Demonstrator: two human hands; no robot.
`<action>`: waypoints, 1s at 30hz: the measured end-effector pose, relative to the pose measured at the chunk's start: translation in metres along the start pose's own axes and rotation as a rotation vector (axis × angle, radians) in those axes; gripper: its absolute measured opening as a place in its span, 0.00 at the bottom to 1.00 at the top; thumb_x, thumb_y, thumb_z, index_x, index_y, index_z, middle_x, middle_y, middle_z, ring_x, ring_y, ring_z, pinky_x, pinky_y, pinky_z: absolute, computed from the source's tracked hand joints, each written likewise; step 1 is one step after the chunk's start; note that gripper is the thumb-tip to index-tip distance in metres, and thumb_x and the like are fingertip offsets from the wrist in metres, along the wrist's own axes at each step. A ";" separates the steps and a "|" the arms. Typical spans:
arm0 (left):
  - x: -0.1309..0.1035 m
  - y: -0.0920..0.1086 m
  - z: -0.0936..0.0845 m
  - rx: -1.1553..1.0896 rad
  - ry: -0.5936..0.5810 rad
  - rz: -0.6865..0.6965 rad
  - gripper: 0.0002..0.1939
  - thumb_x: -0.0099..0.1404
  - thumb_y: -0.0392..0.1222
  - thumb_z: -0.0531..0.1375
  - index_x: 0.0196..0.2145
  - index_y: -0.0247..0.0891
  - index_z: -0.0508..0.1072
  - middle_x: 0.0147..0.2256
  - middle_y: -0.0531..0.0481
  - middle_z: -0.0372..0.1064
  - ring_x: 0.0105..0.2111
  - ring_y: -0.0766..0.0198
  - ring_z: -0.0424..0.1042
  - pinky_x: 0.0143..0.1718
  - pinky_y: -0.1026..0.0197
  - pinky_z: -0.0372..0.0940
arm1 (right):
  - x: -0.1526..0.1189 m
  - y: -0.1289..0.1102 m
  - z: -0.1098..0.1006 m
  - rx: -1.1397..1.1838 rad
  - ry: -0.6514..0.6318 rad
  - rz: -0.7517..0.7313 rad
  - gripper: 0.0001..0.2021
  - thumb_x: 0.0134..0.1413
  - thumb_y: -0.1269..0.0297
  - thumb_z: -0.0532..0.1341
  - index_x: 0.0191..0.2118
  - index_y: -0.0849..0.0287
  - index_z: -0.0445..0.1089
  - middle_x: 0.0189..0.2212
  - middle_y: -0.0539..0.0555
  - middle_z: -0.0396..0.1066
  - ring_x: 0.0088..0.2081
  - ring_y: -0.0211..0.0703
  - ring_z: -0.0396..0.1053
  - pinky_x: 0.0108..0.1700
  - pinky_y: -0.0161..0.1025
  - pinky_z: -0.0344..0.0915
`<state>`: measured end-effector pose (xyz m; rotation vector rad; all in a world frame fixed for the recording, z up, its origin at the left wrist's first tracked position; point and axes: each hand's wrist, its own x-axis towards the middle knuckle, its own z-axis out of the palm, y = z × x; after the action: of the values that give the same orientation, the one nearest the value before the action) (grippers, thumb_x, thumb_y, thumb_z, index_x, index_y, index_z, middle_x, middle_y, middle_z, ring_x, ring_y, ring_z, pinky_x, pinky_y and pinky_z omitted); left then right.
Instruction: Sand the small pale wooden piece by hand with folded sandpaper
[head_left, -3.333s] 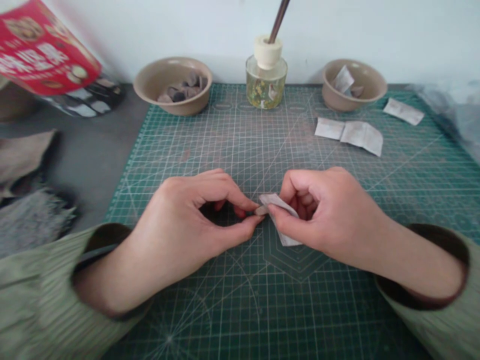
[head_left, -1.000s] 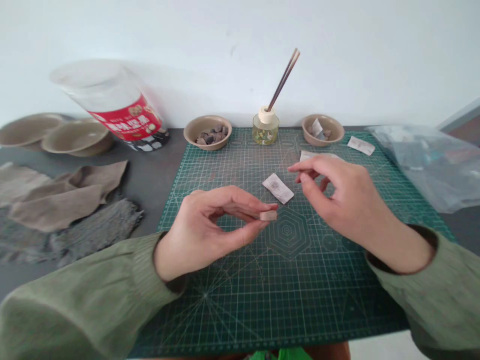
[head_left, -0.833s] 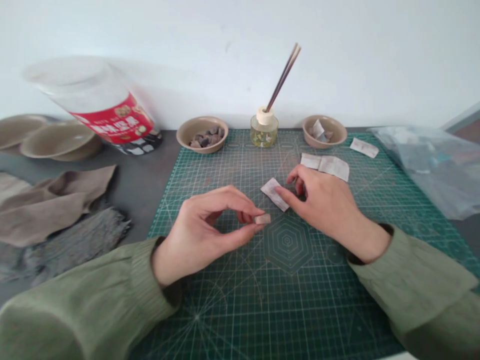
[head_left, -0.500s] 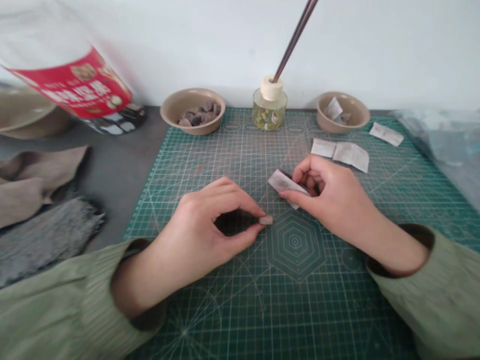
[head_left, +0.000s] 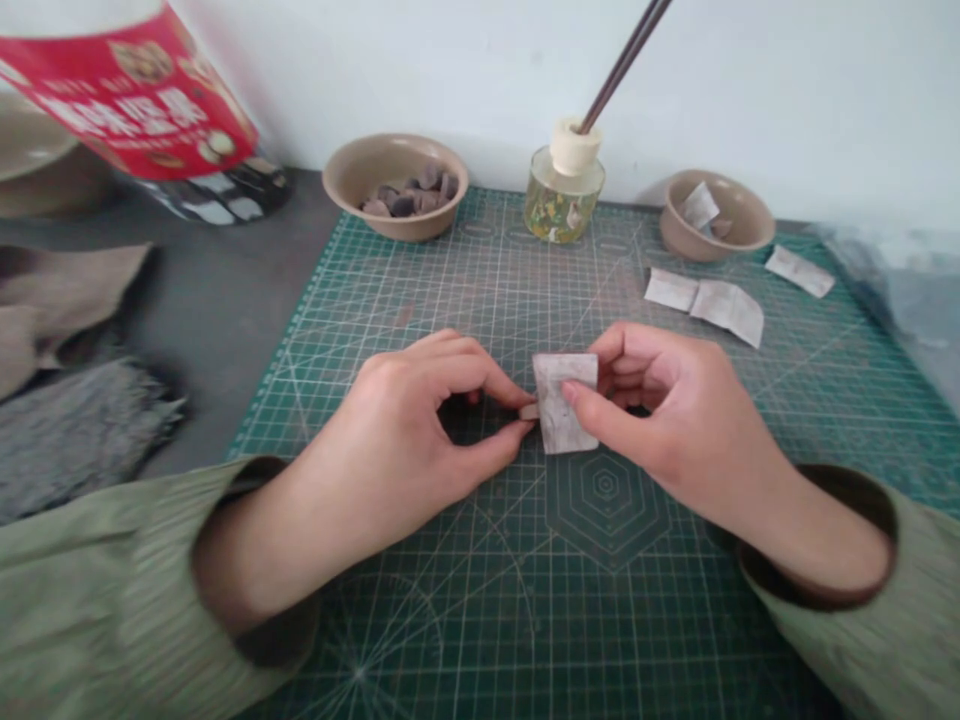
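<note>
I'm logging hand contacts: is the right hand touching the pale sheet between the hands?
Touching. In the head view, the right hand has its thumb against the face of the pale sheet.

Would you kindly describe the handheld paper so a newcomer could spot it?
Find the green cutting mat, then the right hand over it. Its fingers pinch a small greyish-white paper. Unlike the papers lying farther back, this one has a thumb across its face.

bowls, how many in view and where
3: the left-edge bowl, partly behind the red-labelled jar; the middle bowl, left of the glass bottle, holding dark lumps; and the right bowl, holding a pale slip. Others may be hidden behind the jar.
</note>
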<state>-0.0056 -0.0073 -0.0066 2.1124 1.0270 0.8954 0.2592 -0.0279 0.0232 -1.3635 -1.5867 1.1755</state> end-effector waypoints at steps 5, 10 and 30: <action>-0.001 0.001 -0.001 -0.023 0.003 -0.011 0.01 0.78 0.43 0.79 0.44 0.49 0.94 0.42 0.50 0.91 0.41 0.53 0.87 0.48 0.52 0.80 | -0.005 0.001 -0.002 -0.142 -0.013 -0.037 0.05 0.67 0.67 0.79 0.44 0.52 0.86 0.31 0.47 0.88 0.29 0.43 0.80 0.30 0.39 0.73; -0.002 0.000 -0.001 -0.029 -0.016 -0.006 0.02 0.78 0.41 0.80 0.45 0.49 0.96 0.44 0.51 0.92 0.42 0.54 0.88 0.50 0.52 0.81 | -0.006 0.000 -0.002 -0.187 -0.015 -0.035 0.10 0.74 0.61 0.78 0.38 0.51 0.82 0.28 0.47 0.84 0.28 0.43 0.78 0.30 0.40 0.71; -0.002 0.004 0.001 -0.049 -0.012 -0.044 0.05 0.76 0.39 0.80 0.41 0.50 0.94 0.40 0.53 0.90 0.38 0.55 0.86 0.45 0.53 0.80 | -0.003 0.000 0.005 -0.116 -0.032 0.034 0.11 0.69 0.62 0.76 0.36 0.50 0.77 0.24 0.46 0.79 0.24 0.41 0.73 0.24 0.38 0.63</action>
<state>-0.0045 -0.0116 -0.0044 2.0450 1.0308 0.8769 0.2553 -0.0322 0.0222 -1.4571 -1.6828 1.1460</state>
